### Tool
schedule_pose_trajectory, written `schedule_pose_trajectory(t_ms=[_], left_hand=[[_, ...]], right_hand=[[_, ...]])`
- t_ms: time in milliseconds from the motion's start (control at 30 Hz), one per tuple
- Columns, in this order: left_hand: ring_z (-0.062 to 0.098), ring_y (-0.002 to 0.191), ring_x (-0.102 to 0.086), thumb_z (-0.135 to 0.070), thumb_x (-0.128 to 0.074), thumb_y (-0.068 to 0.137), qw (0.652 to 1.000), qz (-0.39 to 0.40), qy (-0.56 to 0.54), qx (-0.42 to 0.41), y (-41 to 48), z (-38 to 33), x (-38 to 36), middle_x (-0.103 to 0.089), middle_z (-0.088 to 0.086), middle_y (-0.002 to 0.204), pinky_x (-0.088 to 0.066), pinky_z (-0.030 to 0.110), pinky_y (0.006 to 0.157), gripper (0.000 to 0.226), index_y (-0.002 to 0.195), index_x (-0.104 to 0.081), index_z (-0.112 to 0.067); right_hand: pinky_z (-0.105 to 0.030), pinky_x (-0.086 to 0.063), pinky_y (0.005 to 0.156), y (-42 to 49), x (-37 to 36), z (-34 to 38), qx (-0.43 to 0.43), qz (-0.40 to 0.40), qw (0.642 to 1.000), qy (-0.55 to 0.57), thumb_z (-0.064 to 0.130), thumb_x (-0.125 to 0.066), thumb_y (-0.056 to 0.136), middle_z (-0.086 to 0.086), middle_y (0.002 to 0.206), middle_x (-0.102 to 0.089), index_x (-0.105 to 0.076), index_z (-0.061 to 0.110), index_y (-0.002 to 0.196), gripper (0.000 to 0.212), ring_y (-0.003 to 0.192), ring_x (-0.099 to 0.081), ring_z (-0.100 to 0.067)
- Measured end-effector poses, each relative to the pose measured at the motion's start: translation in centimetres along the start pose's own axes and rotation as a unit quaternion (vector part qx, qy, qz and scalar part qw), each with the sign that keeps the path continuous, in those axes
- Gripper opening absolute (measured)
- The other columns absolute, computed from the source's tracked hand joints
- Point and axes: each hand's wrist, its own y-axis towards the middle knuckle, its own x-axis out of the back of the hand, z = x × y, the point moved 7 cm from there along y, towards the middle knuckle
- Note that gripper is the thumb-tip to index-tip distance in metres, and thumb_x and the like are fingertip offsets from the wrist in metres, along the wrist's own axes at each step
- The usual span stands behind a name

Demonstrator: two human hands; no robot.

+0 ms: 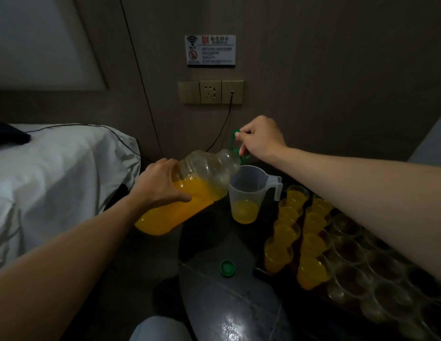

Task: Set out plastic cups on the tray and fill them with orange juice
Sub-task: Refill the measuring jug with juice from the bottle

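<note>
1. Left hand [160,184] grip wrapped around juice bottle [190,190], tilted, neck over measuring jug [249,195].
2. Right hand [261,139] grip pinching the bottle's green handle [235,143].
3. Jug on dark surface [214,242], a little juice inside.
4. Tray [257,271] right: filled cups [310,244], empty cups [350,252].
5. Green cap [227,268] on surface.

The bottle [190,190] mouth is hidden behind the jug [249,193] rim, and the right hand [260,139] covers most of the green handle [236,143]. The tray [260,271] and its empty cups [362,267] run off the frame toward 4 o'clock, so their count stays unknown. The wall sign [210,50] at 12 o'clock carries print too small to read.
</note>
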Motion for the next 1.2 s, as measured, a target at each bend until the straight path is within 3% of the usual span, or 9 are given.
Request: schedule_pose_trajectory(t_ms=[167,467,567,667,833,933,1200], left_hand=[[0.019,0.104,-0.050,-0.042,-0.089,0.070,0.999,0.042,0.028,-0.017,0.4,-0.5,0.4,-0.050,0.000,0.115,-0.044,0.034,0.085,0.078,0.132,-0.051,-0.016],[0.020,0.102,-0.052,-0.045,-0.088,0.070,0.993,0.082,0.082,-0.026,1.4,-1.5,0.9,-0.051,0.001,0.113,-0.051,0.039,0.089,0.076,0.130,-0.051,-0.017],[0.021,0.102,-0.053,-0.043,-0.088,0.070,0.991,0.103,0.083,-0.020,1.6,-1.7,0.8,-0.051,0.001,0.113,-0.051,0.039,0.089,0.074,0.128,-0.050,-0.018],[0.020,0.096,-0.054,-0.044,-0.088,0.067,0.989,0.111,0.094,-0.017,1.6,-1.6,0.8,-0.053,0.000,0.107,-0.054,0.039,0.086,0.064,0.116,-0.053,-0.022],[0.019,0.096,-0.053,-0.044,-0.088,0.068,0.986,0.123,0.110,-0.020,1.7,-1.5,0.7,-0.053,0.000,0.107,-0.050,0.034,0.082,0.063,0.114,-0.051,-0.023],[0.021,0.101,-0.053,-0.042,-0.088,0.069,0.986,0.127,0.110,-0.017,1.8,-1.4,0.8,-0.051,0.001,0.110,-0.051,0.037,0.087,0.068,0.121,-0.051,-0.020],[0.018,0.095,-0.054,-0.042,-0.088,0.069,0.986,0.127,0.108,-0.018,1.7,-1.4,1.2,-0.054,0.001,0.106,-0.053,0.035,0.084,0.064,0.118,-0.053,-0.020]], right_hand=[[-0.036,-0.061,0.083,-0.4,-0.5,-1.9,-0.049,0.010,0.995,0.089,0.020,-0.064,0.099,0.001,0.063,-0.074,-0.079,0.006,0.083,0.026,0.065,-0.072,-0.004],[-0.036,-0.056,0.095,-0.9,-1.2,-3.7,-0.073,0.016,0.989,0.127,0.020,-0.065,0.099,0.001,0.068,-0.075,-0.079,0.010,0.083,0.023,0.076,-0.073,-0.005],[-0.023,-0.052,0.082,-1.1,-1.3,-4.1,-0.083,0.017,0.986,0.141,0.020,-0.064,0.099,0.000,0.069,-0.075,-0.079,0.010,0.087,0.022,0.076,-0.072,-0.006],[-0.011,-0.039,0.066,-1.4,-1.7,-4.5,-0.097,0.015,0.985,0.144,0.022,-0.064,0.100,0.001,0.068,-0.075,-0.079,0.012,0.088,0.021,0.077,-0.073,-0.006],[-0.025,-0.053,0.082,-1.3,-2.6,-5.2,-0.094,0.018,0.986,0.135,0.023,-0.065,0.099,0.004,0.065,-0.074,-0.078,0.017,0.084,0.021,0.077,-0.073,-0.007],[-0.037,-0.062,0.082,-1.2,-2.8,-5.0,-0.092,0.015,0.988,0.122,0.024,-0.066,0.098,0.004,0.066,-0.074,-0.079,0.017,0.084,0.020,0.073,-0.074,-0.006],[-0.034,-0.060,0.077,-1.6,-2.5,-3.3,-0.064,0.005,0.997,0.048,0.030,-0.063,0.100,0.004,0.067,-0.073,-0.079,0.019,0.085,0.025,0.070,-0.071,-0.004]])
